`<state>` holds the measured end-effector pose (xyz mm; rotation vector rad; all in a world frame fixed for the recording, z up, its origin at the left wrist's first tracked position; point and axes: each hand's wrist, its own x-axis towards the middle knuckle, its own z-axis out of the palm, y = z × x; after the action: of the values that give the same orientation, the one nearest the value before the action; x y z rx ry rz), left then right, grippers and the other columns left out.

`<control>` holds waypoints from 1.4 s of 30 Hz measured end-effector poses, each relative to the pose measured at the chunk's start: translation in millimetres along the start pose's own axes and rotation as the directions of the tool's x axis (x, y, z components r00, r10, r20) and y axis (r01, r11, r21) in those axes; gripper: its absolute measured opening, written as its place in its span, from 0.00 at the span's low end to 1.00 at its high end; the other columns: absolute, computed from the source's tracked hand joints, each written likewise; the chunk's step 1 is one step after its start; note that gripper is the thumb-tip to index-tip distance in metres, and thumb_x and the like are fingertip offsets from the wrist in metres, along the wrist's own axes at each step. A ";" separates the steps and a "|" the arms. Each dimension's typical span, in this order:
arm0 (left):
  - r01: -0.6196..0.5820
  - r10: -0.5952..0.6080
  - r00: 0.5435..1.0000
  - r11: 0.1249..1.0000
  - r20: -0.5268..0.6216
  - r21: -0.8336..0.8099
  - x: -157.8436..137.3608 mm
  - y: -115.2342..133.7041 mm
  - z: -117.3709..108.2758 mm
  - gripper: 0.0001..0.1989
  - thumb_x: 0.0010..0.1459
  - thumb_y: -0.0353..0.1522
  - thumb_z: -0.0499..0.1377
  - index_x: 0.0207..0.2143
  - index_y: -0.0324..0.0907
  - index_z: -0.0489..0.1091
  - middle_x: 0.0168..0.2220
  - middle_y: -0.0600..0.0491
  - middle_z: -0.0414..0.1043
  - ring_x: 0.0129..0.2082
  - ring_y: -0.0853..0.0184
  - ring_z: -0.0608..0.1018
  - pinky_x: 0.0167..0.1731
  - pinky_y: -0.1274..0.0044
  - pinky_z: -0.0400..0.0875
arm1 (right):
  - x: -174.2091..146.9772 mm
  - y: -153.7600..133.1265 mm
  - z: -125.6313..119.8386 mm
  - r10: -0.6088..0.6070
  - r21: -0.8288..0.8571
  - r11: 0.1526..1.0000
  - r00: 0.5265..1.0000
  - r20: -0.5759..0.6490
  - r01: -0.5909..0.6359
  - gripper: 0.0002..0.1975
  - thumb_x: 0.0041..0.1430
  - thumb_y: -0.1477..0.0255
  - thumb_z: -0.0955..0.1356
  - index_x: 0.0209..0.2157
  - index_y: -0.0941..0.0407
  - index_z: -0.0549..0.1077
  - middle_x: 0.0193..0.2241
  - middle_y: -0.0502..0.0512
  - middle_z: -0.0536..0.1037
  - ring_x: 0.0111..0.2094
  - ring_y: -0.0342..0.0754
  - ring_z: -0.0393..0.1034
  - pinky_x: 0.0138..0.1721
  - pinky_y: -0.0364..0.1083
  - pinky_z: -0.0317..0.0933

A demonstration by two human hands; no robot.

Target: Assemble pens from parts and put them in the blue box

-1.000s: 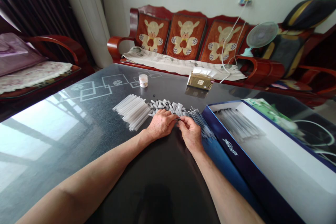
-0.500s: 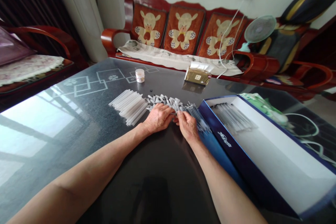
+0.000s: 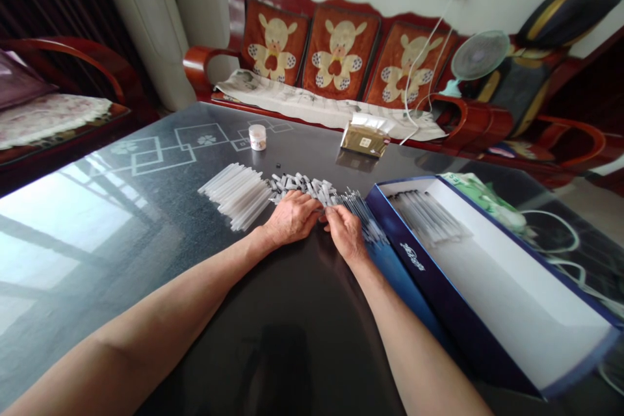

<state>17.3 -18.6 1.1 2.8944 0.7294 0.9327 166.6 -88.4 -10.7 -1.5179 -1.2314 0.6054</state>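
Note:
My left hand (image 3: pixel 293 218) is closed, its fingers curled inward at the near edge of a heap of small grey and white pen caps (image 3: pixel 298 183). Fingertip to fingertip with it, my right hand (image 3: pixel 345 229) pinches with thumb and forefinger. Whatever small piece lies between the two hands is mostly hidden by the fingers. To the left lies a stack of translucent white pen barrels (image 3: pixel 236 194). Thin pen refills (image 3: pixel 364 216) are spread just right of my right hand, beside the box.
A long blue box (image 3: pixel 507 296) with a white inside stands at the right, with a row of clear pens (image 3: pixel 429 218) at its far end. Beyond are a small white jar (image 3: pixel 257 138), a tissue pack (image 3: pixel 364 136), a green bag (image 3: pixel 482 198) and white cable (image 3: pixel 560 234).
The view has shifted slightly. Both hands stay together in nearly the same place and remain closed; the piles and the box look unchanged.

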 end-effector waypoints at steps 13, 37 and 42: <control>0.005 -0.005 1.000 1.000 -0.020 0.007 0.4 -0.6 0.5 0.11 0.63 0.34 0.51 0.38 0.39 0.72 0.30 0.50 0.71 0.33 0.62 0.70 0.39 0.70 0.63 | -1.6 -7.0 -2.4 0.034 0.048 0.998 0.999 0.027 -0.035 0.14 0.55 0.60 0.65 0.32 0.56 0.73 0.26 0.53 0.79 0.29 0.49 0.74 0.30 0.45 0.67; -0.004 0.004 1.000 1.000 -0.005 0.000 -0.8 0.1 1.1 0.12 0.63 0.34 0.50 0.38 0.40 0.71 0.30 0.50 0.71 0.33 0.63 0.71 0.40 0.70 0.64 | 1.6 -7.4 0.4 0.096 0.011 0.995 0.994 -0.044 -0.095 0.22 0.58 0.53 0.60 0.25 0.55 0.73 0.22 0.55 0.77 0.23 0.48 0.71 0.28 0.46 0.67; 0.001 -0.001 1.000 1.000 -0.001 -0.002 -0.6 0.3 0.6 0.12 0.62 0.34 0.50 0.39 0.40 0.72 0.30 0.50 0.71 0.33 0.62 0.71 0.40 0.70 0.64 | 0.0 -6.4 -1.6 0.019 -0.005 1.000 0.999 0.026 -0.019 0.17 0.57 0.56 0.64 0.27 0.55 0.74 0.23 0.52 0.77 0.27 0.49 0.72 0.29 0.45 0.67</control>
<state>17.2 -19.0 0.3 2.8922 0.7297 0.9344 165.5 -89.5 -4.3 -1.5314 -1.2408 0.6369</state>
